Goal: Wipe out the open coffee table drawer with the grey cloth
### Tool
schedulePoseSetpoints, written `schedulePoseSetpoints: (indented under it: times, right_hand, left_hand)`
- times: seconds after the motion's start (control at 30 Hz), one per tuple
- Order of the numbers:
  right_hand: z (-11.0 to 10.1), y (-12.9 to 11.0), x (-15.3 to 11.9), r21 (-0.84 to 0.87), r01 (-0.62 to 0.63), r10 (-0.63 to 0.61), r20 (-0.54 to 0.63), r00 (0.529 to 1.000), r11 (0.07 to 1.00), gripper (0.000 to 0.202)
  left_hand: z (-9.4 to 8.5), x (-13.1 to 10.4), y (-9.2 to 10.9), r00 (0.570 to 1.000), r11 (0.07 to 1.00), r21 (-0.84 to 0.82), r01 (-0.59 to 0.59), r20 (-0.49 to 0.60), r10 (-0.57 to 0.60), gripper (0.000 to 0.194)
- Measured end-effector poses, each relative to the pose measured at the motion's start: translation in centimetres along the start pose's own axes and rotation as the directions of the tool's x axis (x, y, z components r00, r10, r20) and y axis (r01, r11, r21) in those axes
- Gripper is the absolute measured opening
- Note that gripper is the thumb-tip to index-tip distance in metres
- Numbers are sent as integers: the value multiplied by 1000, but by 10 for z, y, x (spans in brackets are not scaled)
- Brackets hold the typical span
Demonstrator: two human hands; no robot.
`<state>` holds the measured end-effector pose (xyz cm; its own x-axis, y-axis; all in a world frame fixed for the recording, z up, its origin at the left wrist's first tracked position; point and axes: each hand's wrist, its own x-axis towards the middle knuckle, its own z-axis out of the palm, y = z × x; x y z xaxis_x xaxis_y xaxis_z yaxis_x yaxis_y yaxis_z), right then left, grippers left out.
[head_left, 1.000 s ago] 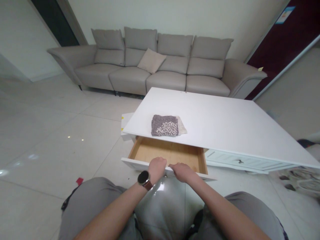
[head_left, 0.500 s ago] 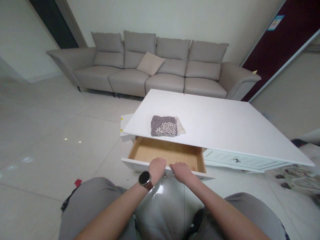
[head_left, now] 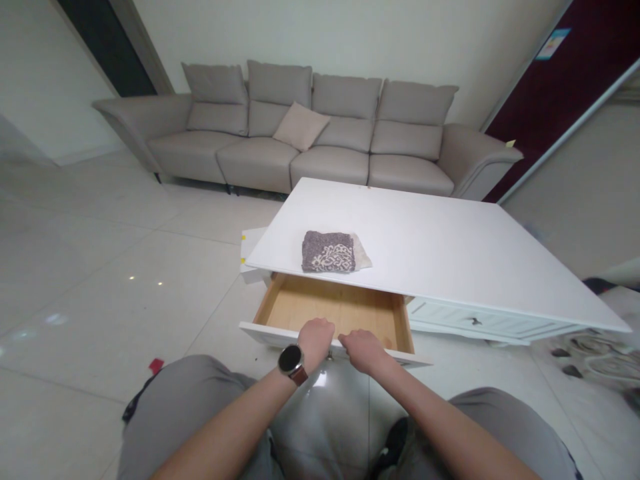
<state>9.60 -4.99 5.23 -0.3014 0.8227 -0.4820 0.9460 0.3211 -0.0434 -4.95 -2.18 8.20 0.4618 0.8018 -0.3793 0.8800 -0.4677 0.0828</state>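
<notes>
A drawer (head_left: 335, 310) with a bare wooden inside is pulled out from the white coffee table (head_left: 425, 240). My left hand (head_left: 317, 339), with a round watch at the wrist, has its fingers closed over the top edge of the drawer front. Just right of it, my right hand (head_left: 363, 348) grips the same edge, its fingers curled. Between the two, a small knob (head_left: 330, 355) shows on the drawer front. A folded grey-brown patterned cloth (head_left: 329, 252) lies on the tabletop above the drawer, with a paler piece sticking out on its right.
Behind the table stands a long grey sofa (head_left: 330, 167) with a beige cushion (head_left: 301, 127). A white box (head_left: 250, 240) is at the table's left side. A second, shut drawer (head_left: 450, 317) is on the right. My knees flank the drawer.
The open drawer has come slightly farther out toward me, and both hands have moved with it, still on its front edge. The cloth has stayed in place.
</notes>
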Motion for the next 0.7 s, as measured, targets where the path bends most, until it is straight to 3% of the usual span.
schedulePoseSetpoints:
  times: [0.7]
  right_hand:
    - [6, -12, -10, 21, 52, -53, 50, 997, 998, 38]
  left_hand:
    - [0, -7, 4, 997, 999, 10, -40, 59, 39, 35]
